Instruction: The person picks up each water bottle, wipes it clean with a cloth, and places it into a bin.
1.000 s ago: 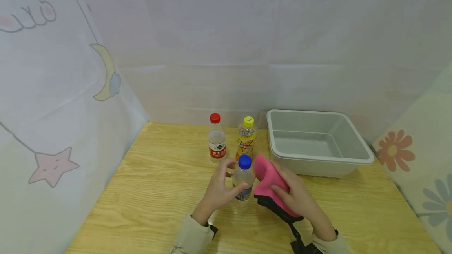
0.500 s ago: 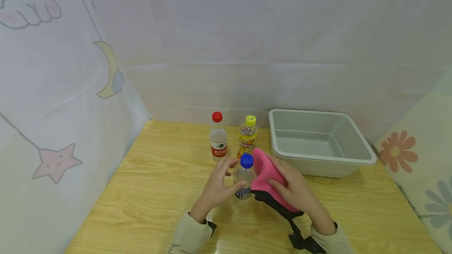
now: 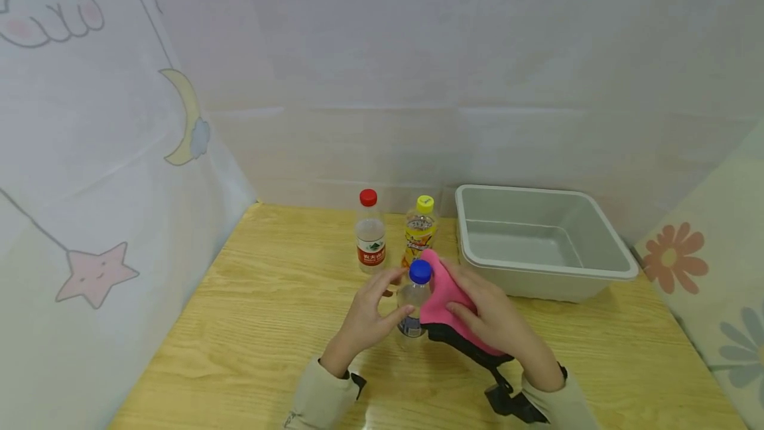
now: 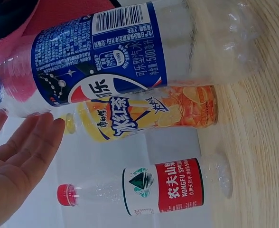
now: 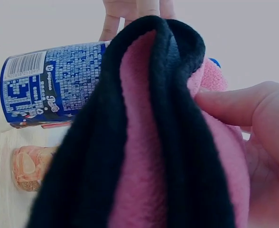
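Observation:
A clear Pepsi bottle (image 3: 412,328) with a blue cap and blue label stands on the table. My left hand (image 3: 365,320) is curved about its upper part, thumb in front; in the left wrist view the fingers lie against or very near its neck. From the right, my right hand (image 3: 498,317) grips a soft pink fleece piece (image 3: 456,307) with a thick black rim, thumb on the near side. Its pink edge is against the bottle or right beside it. In the right wrist view the black rim (image 5: 177,109) stands folded and hides part of the bottle.
Behind stand a red-capped water bottle (image 3: 371,244) and a yellow-capped iced tea bottle (image 3: 420,234). A grey plastic tub (image 3: 543,274) sits at the back right of the wooden table (image 3: 256,324). A patterned cloth (image 3: 358,71) hangs behind.
The pink piece has moved left, up to the bottle, with my right hand. The blue cap has shifted slightly right. My left hand keeps its place about the bottle.

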Demonstrator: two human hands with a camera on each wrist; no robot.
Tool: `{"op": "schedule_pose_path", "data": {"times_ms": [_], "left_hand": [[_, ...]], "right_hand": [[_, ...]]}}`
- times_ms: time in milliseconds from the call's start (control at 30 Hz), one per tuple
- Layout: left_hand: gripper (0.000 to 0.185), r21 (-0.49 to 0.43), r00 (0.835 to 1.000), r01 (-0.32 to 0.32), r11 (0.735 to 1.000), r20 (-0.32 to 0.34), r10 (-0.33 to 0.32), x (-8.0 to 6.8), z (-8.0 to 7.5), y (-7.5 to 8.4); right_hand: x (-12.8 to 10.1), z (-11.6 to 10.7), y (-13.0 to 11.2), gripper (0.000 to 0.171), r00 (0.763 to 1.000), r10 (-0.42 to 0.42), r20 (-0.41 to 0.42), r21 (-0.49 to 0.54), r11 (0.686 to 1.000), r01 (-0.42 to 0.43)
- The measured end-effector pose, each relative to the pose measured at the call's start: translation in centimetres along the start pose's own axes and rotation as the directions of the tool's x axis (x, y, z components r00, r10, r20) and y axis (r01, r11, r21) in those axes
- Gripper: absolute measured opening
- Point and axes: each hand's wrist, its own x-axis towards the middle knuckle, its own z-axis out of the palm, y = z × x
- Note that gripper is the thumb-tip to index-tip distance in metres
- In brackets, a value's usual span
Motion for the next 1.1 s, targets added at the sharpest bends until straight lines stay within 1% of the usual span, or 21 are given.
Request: {"op": "schedule_pose_path", "data": {"times_ms": [133,267,367,500,633,700,900,1100], "left_hand": [[0.05,0.005,1.0,-0.018,1.0,0.001,0.018,0.0,0.0,0.1],[0.05,-0.005,1.0,-0.012,1.0,0.003,0.012,-0.1,0.0,0.2],[0.05,-0.028,1.0,-0.003,1.0,0.003,0.003,-0.2,0.0,0.2],[0.05,-0.081,1.0,-0.012,0.997,0.0,0.012,-0.1,0.1,0.2],[0.05,-0.109,1.0,-0.022,0.994,-0.004,0.022,0.0,0.1,0.2],[0.05,-0.115,1.0,-0.02,0.993,-0.007,0.02,0.0,0.1,0.3],[0.049,-0.136,1.0,-0.022,0.991,-0.011,0.021,-0.1,0.1,0.5],[0.049,-0.138,1.0,-0.009,0.99,-0.008,0.008,-0.2,0.3,0.3]], "right_hand": [[0.1,0.0,-0.1,0.068,1.0,0.005,0.023,-0.013,1.0,-0.004],[0.2,0.2,-0.1,0.067,0.998,0.024,0.056,-0.001,1.0,-0.024],[0.3,0.3,-0.1,0.066,0.996,0.038,0.075,0.014,0.999,-0.039],[0.4,0.4,0.2,0.066,0.994,0.057,0.097,0.024,0.998,-0.06],[0.3,0.8,0.6,0.067,0.989,0.08,0.122,0.039,0.996,-0.085],[0.2,1.0,0.8,0.067,0.988,0.087,0.126,0.046,0.995,-0.093],[-0.6,2.3,1.8,0.066,0.991,0.096,0.093,0.084,0.991,-0.104],[-1.8,4.2,2.6,0.065,0.981,0.174,0.084,0.146,0.972,-0.185]]}}
